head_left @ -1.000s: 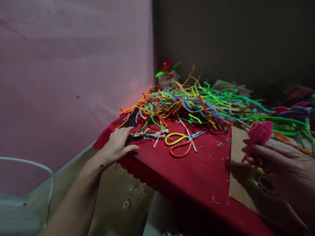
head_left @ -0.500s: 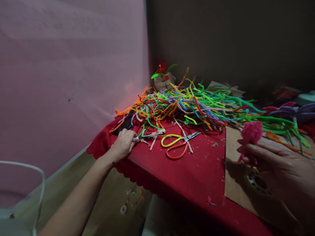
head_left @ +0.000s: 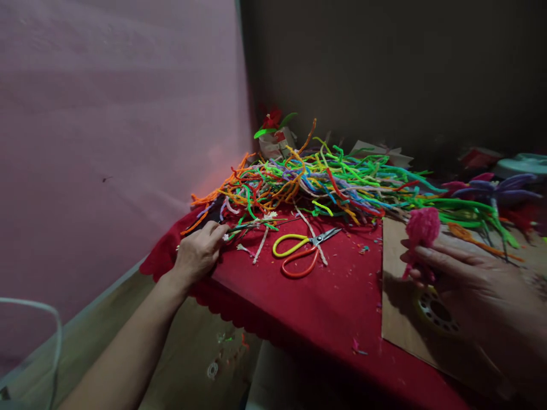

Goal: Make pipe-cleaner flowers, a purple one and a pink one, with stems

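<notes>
My left hand (head_left: 200, 249) is closed at the left edge of the red-covered table (head_left: 277, 307). Thin dark-green wire-like stems (head_left: 243, 226) stick out of its fingers to the right, with pale fuzzy bits around them; their held ends are hidden. My right hand (head_left: 474, 279) pinches a deep pink fuzzy pipe-cleaner bloom (head_left: 422, 226) above a brown board (head_left: 395, 296). Between the hands lie scissors (head_left: 314, 242) with one yellow and one red handle, blades spread a little, over a white pipe cleaner (head_left: 299, 212).
A heap of many-coloured pipe cleaners (head_left: 325, 176) spreads along the back. Below my right hand sits a yellow-rimmed spool (head_left: 436, 310) on the board. Purple petals (head_left: 513, 185) lie at right. A pink wall (head_left: 128, 114) bounds the left; a white cable (head_left: 57, 336) hangs there.
The view has shifted slightly, moving the scene left. The stems in my left hand have shifted and reach out straighter to the right. My right hand still holds the pink bloom.
</notes>
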